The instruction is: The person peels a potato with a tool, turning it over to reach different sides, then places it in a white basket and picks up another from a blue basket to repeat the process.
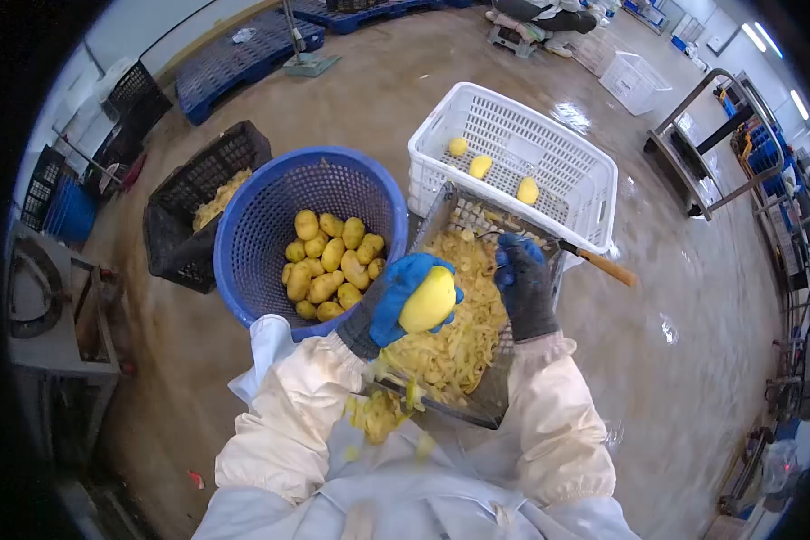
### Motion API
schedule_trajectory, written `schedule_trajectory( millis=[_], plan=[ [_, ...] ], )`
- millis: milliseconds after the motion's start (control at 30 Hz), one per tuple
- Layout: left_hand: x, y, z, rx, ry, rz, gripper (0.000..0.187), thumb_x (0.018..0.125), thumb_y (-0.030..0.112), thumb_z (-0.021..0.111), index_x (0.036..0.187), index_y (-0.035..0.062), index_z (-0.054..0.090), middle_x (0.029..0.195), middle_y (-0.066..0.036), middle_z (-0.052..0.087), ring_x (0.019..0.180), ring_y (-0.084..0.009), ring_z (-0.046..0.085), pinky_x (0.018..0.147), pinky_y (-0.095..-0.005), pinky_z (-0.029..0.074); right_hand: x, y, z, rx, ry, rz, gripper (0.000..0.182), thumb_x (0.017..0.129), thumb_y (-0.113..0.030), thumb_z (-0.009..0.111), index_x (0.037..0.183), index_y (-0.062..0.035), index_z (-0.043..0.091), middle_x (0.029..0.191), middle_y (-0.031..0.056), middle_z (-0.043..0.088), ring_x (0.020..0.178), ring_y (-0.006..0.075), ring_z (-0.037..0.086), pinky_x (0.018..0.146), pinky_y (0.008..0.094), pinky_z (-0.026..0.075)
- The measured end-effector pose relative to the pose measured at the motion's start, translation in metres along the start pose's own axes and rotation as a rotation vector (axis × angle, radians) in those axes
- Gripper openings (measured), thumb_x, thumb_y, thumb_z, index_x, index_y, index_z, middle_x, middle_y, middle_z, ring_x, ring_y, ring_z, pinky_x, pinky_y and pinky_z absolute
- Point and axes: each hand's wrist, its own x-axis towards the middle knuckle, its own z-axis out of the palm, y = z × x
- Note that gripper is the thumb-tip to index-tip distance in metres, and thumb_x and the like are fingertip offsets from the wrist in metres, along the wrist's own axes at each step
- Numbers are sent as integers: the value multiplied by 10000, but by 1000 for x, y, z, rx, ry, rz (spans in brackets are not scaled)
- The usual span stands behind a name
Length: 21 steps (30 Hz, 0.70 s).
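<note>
- peeled potato (428,300): smooth and yellow, in the grip of the left hand (403,306), well above the floor (693,333).
- left grip: blue-coated fingers and palm wrapped about the potato, opened only as wide as its body, with its upper face showing.
- right hand (524,283): just right of that grip, in a dark glove with blue fingers, the fingers curled in. a wooden-handled tool (607,266) crosses at the fingertips, its handle sticking out to the right; i cannot tell whether the fingers have hold of it.
- below and between the two hands: a dark crate (488,416) heaped with pale peelings (459,337).
- left of the left grip: a round blue basket (243,225) with a pile of potatoes (331,259) in it; past it, a black crate (172,220) holding more scraps (220,198).
- beyond the right hand: a white crate (594,202) with three yellow potatoes (480,166) in it.
</note>
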Motion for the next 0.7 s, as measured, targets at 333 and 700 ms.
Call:
schedule_trajectory(
  millis=[333, 700],
  plan=[
    [1, 6, -5, 198, -2, 62, 563, 878, 458, 553, 1230, 29, 454, 976, -144, 608, 792, -210, 625, 684, -340, 528, -21, -36, 28, -21, 37, 46, 120, 881, -172, 589, 832, -68, 554, 616, -4, 512, 463, 70, 453, 405, 185, 338],
    [4, -3, -7, 681, 27, 375, 727, 768, 327, 732, 1334, 23, 393, 996, -36, 572, 902, -107, 542, 793, -240, 454, -39, -35, 45, -252, -295, 202, 135, 880, -178, 569, 912, -51, 602, 662, 4, 543, 485, 59, 455, 423, 172, 352]
  ],
)
